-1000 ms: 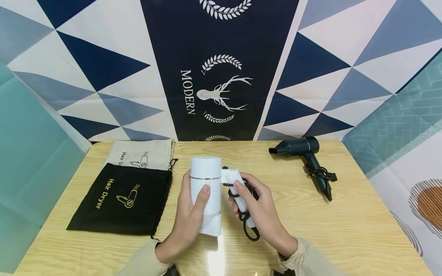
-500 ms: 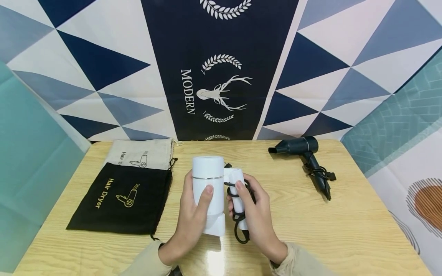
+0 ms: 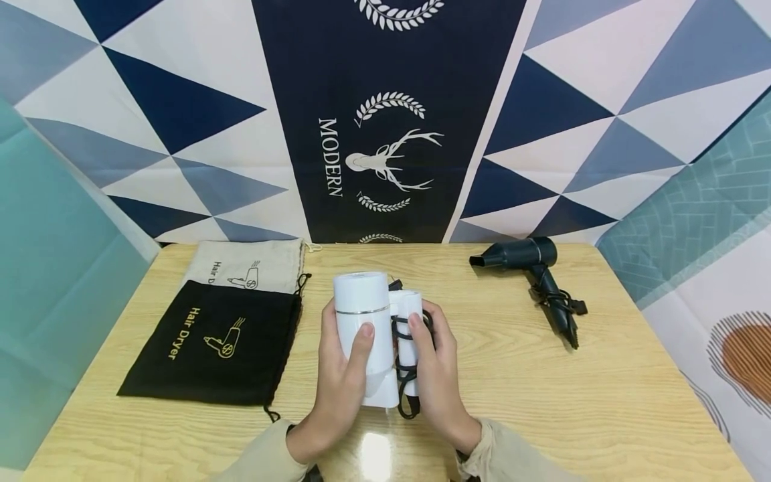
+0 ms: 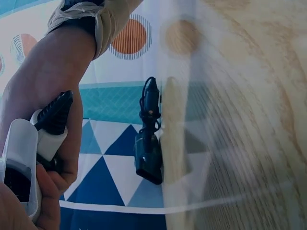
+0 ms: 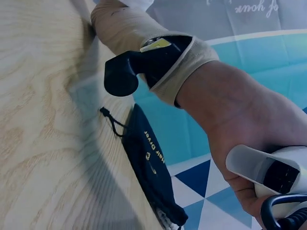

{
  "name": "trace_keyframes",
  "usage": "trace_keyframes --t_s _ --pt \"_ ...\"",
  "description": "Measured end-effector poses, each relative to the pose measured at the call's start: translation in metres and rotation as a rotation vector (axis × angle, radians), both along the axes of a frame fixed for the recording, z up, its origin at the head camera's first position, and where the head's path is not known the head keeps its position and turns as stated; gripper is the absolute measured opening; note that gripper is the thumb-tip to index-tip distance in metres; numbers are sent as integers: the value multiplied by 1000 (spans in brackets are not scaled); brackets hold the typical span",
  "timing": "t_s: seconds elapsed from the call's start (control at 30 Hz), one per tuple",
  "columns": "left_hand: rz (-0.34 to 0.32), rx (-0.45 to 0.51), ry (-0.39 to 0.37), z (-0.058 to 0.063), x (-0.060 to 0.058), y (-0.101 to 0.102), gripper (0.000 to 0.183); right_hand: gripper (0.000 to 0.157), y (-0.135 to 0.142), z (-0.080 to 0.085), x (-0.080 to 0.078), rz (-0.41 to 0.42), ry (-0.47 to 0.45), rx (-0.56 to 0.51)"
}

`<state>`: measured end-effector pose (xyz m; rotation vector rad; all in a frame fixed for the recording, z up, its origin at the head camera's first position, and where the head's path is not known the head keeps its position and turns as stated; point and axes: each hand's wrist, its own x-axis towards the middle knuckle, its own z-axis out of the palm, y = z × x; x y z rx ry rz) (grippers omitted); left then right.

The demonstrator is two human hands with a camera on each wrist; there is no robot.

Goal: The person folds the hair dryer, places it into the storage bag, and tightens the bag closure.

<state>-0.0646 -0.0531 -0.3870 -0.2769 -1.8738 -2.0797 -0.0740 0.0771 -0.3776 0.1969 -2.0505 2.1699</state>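
Both hands hold a white hair dryer (image 3: 363, 335) over the middle of the table. My left hand (image 3: 340, 375) grips its thick barrel, thumb lying along the front. With my right hand (image 3: 442, 375) I grip the handle (image 3: 408, 345), which is folded alongside the barrel and wrapped in a black cord (image 3: 407, 371). The nozzle (image 3: 381, 389) points toward me; in the right wrist view the dark opening of the nozzle (image 5: 280, 175) shows. In the left wrist view the black cord end (image 4: 55, 112) sticks out below the handle.
To the left, a black drawstring bag (image 3: 205, 348) printed "Hair Dryer" overlaps a beige bag (image 3: 211, 261). A black hair dryer (image 3: 521, 254) with its cord wrapped round the handle lies at the back right of the wooden table (image 3: 572, 415). A patterned cloth (image 3: 385, 80) stands behind the table.
My right hand has moved left, swinging the handle closer to the barrel, so it now lies nearly parallel. The left hand still holds the barrel.
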Motion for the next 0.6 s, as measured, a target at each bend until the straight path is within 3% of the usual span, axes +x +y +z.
trace_keyframes --t_s 0.27,0.6 --pt "-3 -52 -38 -2 -5 -4 50 29 2 -4 -6 11 -15 39" --pt "-18 -47 -62 9 -12 -19 47 34 14 9 -19 181 -73 63"
